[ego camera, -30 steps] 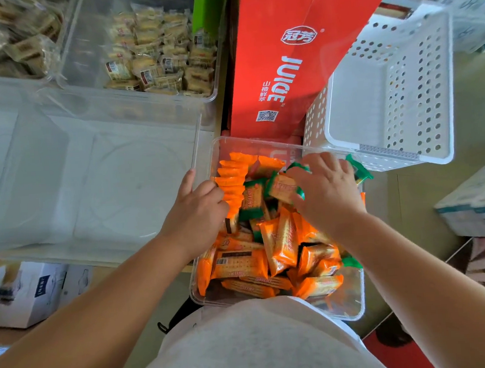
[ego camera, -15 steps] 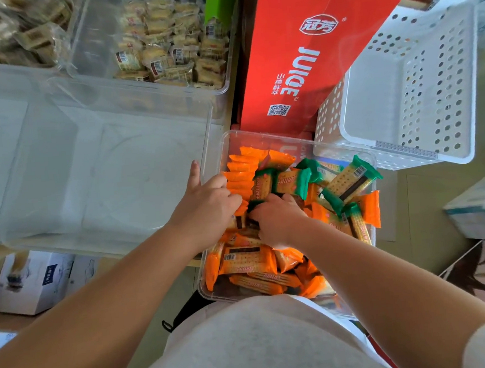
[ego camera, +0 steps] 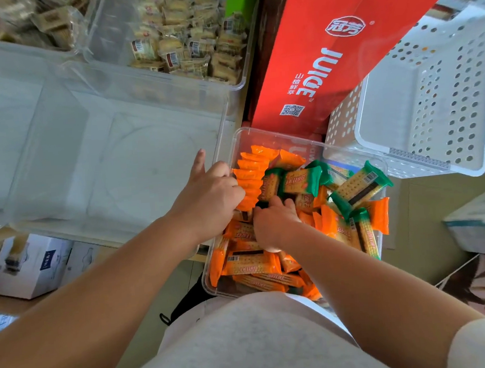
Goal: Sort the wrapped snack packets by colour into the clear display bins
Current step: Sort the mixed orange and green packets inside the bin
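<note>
A clear bin point(ego camera: 316, 144) in front of me holds a mix of orange packets point(ego camera: 253, 265) and green packets point(ego camera: 360, 186). Along its left wall a row of orange packets point(ego camera: 249, 168) stands on edge. My left hand point(ego camera: 207, 192) holds this row with curled fingers, the index finger pointing out over the rim. Just right of it, my right hand point(ego camera: 273, 222) is in the middle of the pile. Its fingers curl down round the end of a green packet point(ego camera: 270, 184). What lies under the palm is hidden.
A large clear bin point(ego camera: 117, 153) with nothing in it stands to the left. Behind it, another clear bin point(ego camera: 239, 82) holds pale wrapped cakes. A red juice carton point(ego camera: 327, 61) and a white perforated basket point(ego camera: 431, 96) stand at the back right. Cardboard boxes point(ego camera: 30, 264) lie lower left.
My right hand has come from the bin's far right side to the middle, next to my left hand, uncovering several green packets. The left hand has stayed at the orange row.
</note>
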`<state>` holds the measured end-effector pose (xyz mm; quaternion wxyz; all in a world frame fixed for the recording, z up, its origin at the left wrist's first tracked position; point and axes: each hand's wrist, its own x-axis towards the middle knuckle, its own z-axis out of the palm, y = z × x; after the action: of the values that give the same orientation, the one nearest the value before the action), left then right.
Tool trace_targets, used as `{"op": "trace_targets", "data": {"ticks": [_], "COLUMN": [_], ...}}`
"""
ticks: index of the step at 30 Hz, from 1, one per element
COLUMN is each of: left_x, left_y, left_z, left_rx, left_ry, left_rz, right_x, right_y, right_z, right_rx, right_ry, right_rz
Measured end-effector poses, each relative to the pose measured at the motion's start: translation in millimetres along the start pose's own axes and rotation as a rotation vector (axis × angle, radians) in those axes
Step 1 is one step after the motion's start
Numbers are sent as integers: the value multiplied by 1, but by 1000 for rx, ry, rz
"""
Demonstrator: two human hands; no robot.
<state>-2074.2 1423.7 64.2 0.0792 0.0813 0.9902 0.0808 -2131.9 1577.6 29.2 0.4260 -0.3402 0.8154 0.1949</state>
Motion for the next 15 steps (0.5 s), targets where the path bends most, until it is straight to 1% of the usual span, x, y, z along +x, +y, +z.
{"op": "trace_targets", "data": {"ticks": [6, 9, 12, 15], "left_x": [-1, -4, -5, -4], "left_y": [2, 2, 2, 1], "left_z": [3, 6, 9, 11], "left_rx": [-28, -51, -55, -64], "left_ry": [17, 59, 84, 118], "left_rz": [-38, -51, -56, -55], "right_x": [7, 8, 7, 7], "right_y": [4, -1, -4, -4], "right_z": [-7, -8, -4, -2], "right_rx": [170, 133, 98, 115], "right_ry": [-73, -105, -91, -82], "right_rz": [53, 68, 80, 71]}}
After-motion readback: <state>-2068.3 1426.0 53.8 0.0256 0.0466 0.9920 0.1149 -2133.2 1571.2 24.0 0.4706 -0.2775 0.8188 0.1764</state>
